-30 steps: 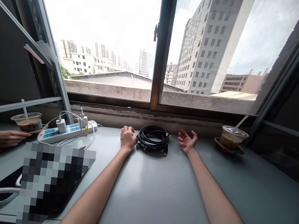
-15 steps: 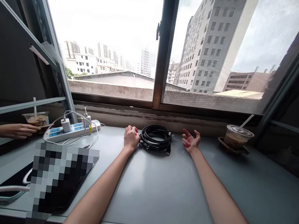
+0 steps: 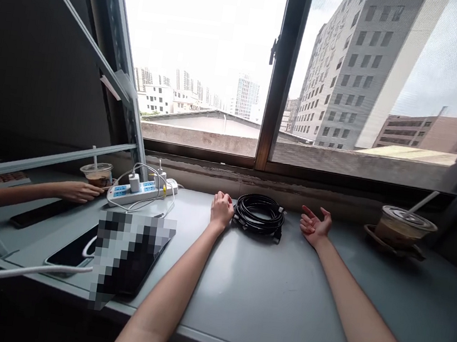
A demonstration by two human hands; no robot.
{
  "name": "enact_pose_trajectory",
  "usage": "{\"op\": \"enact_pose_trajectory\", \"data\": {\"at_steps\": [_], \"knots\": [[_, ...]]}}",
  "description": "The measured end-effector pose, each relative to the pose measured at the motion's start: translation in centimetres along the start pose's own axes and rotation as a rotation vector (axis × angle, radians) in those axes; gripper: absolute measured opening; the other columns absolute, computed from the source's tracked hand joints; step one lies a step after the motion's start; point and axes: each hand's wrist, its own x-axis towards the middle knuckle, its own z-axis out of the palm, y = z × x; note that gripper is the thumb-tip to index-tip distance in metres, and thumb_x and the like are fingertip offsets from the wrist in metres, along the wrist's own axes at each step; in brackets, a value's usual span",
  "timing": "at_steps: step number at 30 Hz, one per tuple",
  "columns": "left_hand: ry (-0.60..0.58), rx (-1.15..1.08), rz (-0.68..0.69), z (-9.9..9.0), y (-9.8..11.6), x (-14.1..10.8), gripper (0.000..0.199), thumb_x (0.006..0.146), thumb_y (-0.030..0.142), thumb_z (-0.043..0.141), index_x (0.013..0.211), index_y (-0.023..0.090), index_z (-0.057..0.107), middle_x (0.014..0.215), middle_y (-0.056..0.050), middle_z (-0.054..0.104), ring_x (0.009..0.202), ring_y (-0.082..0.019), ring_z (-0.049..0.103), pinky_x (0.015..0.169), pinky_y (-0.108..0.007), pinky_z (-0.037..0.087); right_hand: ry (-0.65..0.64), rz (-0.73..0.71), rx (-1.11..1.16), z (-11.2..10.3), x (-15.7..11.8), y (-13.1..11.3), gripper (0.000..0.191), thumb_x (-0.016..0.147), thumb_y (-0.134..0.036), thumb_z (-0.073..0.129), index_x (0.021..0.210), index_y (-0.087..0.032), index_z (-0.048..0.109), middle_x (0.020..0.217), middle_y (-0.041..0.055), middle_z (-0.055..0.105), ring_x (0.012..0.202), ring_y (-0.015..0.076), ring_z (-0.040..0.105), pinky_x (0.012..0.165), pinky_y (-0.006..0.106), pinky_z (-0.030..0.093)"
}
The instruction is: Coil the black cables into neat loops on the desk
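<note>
A coil of black cable (image 3: 260, 215) lies on the grey tabletop (image 3: 246, 291) between my hands, its end plugs showing at the right side. My left hand (image 3: 222, 210) rests at the coil's left edge with its fingers curled closed. Whether it touches the cable I cannot tell, and no held object shows. To the right of the coil, apart from it, my right hand (image 3: 315, 225) lies palm up, fingers loosely bent and apart, with nothing in it.
At the right stands a lidded drink cup (image 3: 403, 230) with a straw. On the left are a white power strip (image 3: 145, 191) with chargers, a phone (image 3: 70, 254), a partly blurred dark device (image 3: 142, 269), another cup (image 3: 99, 176) and another person's hand (image 3: 80, 192). A metal shelf frame (image 3: 130, 85) rises there.
The view has turned left, so everything sits farther right in the picture. Both my hands and the cable coil keep their places on the table.
</note>
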Motion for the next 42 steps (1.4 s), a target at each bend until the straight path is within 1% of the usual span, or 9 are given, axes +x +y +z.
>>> {"op": "enact_pose_trajectory", "data": {"at_steps": [4,10,19,27,34,39,42], "knots": [[-0.013,-0.005,-0.002,0.0,0.0,-0.1,0.015,0.08,0.012,0.042,0.082,0.018,0.055,0.097,-0.008,0.052,0.096,-0.019,0.048,0.086,-0.028,0.041,-0.007,0.01,0.001,-0.2,0.1,0.0,0.043,0.079,-0.043,0.033,0.084,-0.012,0.063,0.039,-0.0055,0.03,0.028,0.0065,0.016,0.026,0.019,0.014],[-0.037,-0.023,0.003,0.1,0.1,-0.1,0.016,0.082,0.013,0.04,0.083,0.018,0.055,0.097,-0.008,0.052,0.095,-0.018,0.05,0.084,-0.027,0.042,-0.007,0.019,0.01,-0.4,0.2,0.0,0.041,0.08,-0.04,0.034,0.085,-0.011,0.063,0.036,-0.0076,0.023,0.027,0.007,0.015,0.026,0.019,0.014],[-0.053,-0.034,-0.016,-0.2,0.2,-0.3,0.016,0.083,0.013,0.04,0.085,0.018,0.056,0.099,-0.008,0.053,0.095,-0.018,0.052,0.084,-0.028,0.042,-0.003,0.03,0.01,-0.4,-0.1,0.0,0.04,0.082,-0.039,0.033,0.087,-0.011,0.062,0.035,-0.0076,0.024,0.026,0.0071,0.016,0.025,0.019,0.015],[-0.069,-0.061,-0.021,-0.3,0.4,-0.3,0.016,0.083,0.013,0.04,0.085,0.019,0.055,0.1,-0.008,0.053,0.096,-0.017,0.052,0.084,-0.028,0.043,-0.002,0.03,-0.047,-0.3,-0.1,0.1,0.038,0.081,-0.038,0.034,0.084,-0.012,0.061,0.034,-0.0076,0.023,0.026,0.0073,0.016,0.024,0.018,0.016],[-0.047,-0.067,-0.01,-0.5,0.5,-0.6,0.017,0.084,0.012,0.04,0.085,0.019,0.056,0.101,-0.007,0.053,0.094,-0.016,0.053,0.083,-0.028,0.045,-0.024,0.02,-0.097,-0.2,-0.1,0.4,0.033,0.076,-0.04,0.043,0.082,-0.014,0.062,0.035,-0.0085,0.021,0.027,0.0067,0.015,0.024,0.018,0.016],[-0.041,-0.051,0.006,-0.6,0.5,-0.4,0.015,0.083,0.014,0.042,0.081,0.02,0.056,0.098,-0.005,0.054,0.091,-0.014,0.054,0.078,-0.024,0.045,-0.051,0.013,-0.166,0.5,-0.3,0.3,0.033,0.074,-0.043,0.044,0.077,-0.016,0.062,0.034,-0.0095,0.02,0.027,0.006,0.012,0.025,0.018,0.015],[-0.041,-0.056,0.016,-1.0,0.7,-0.4,0.016,0.084,0.015,0.041,0.08,0.02,0.055,0.098,-0.005,0.053,0.09,-0.014,0.054,0.075,-0.023,0.044,-0.028,-0.003,-0.23,1.4,-0.6,0.3,0.036,0.077,-0.044,0.039,0.074,-0.016,0.061,0.033,-0.0101,0.017,0.028,0.0059,0.01,0.027,0.018,0.012]]}}
